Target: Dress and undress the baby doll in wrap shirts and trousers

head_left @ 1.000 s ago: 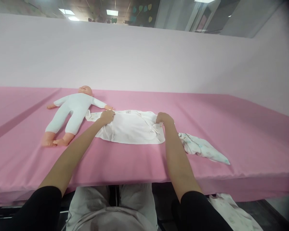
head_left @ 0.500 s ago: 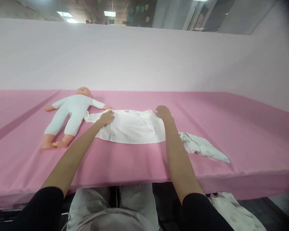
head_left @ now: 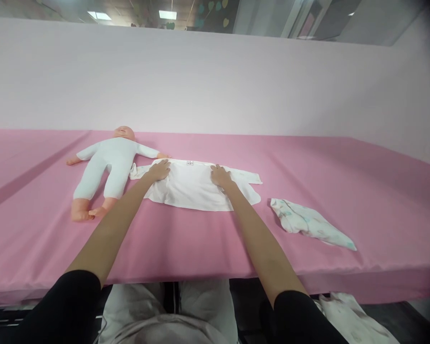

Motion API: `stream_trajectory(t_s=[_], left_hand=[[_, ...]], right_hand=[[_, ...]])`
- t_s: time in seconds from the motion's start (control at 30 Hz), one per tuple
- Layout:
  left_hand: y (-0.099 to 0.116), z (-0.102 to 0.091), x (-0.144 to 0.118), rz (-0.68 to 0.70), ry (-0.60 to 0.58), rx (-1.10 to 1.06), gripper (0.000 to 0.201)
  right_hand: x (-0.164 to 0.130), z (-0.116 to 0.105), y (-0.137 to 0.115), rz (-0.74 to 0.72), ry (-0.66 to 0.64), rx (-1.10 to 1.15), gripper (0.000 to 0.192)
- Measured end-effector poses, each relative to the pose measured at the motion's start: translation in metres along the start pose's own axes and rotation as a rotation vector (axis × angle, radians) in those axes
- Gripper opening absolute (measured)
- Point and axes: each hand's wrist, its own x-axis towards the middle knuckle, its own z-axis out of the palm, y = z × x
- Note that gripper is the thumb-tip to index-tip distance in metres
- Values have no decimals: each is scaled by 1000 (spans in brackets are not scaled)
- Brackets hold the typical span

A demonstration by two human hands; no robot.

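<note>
A white baby shirt [head_left: 189,188] lies spread on the pink cloth, a small printed label near its top edge and both sleeves out to the sides. My left hand [head_left: 160,170] rests on the shirt's upper left, its fingers laid out on the fabric. On the upper right part, my right hand [head_left: 220,176] lies with fingers extended and slightly spread, pressing on the cloth. Neither hand grips the fabric visibly. Just left of the shirt a baby doll [head_left: 109,160] in a white suit lies on its back, one hand close to the left sleeve.
A pink cloth [head_left: 186,243] covers the table. To the right lies a bunched printed garment [head_left: 310,222]. Below the front edge, at lower right, hangs or lies another printed cloth [head_left: 354,317]. A white partition [head_left: 208,81] rises behind the table.
My right hand has moved left from the shirt's right edge onto its upper right part, and the right sleeve now shows spread flat. My left hand stays almost in place.
</note>
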Motion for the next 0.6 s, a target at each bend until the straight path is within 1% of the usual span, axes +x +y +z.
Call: stream_trajectory(t_s=[0.1,0.2,0.3,0.4,0.43,0.5,0.57,0.6], left_hand=[[-6,0,6,-15,-9,16,49],[-7,-4,5,-7,-21,48,49],[-4,-13,-7,17,-6,59,49],[-6,-29,-27,2,93,66,48],[-9,-36,-36,-38,138,81,46],[-20,-49,-56,-167,217,125,43],[-36,-60,-77,-310,271,154,41],[-44,-65,-88,-370,286,158,42]], right_hand=[[15,4,2,-7,0,-18,50],[27,8,5,-23,13,-23,54],[31,10,7,-43,37,-9,55],[30,7,9,-55,53,10,52],[29,5,8,-54,55,15,50],[28,-4,4,-55,73,39,48],[25,-14,-8,-89,120,94,46],[22,-20,-18,-130,152,132,45]])
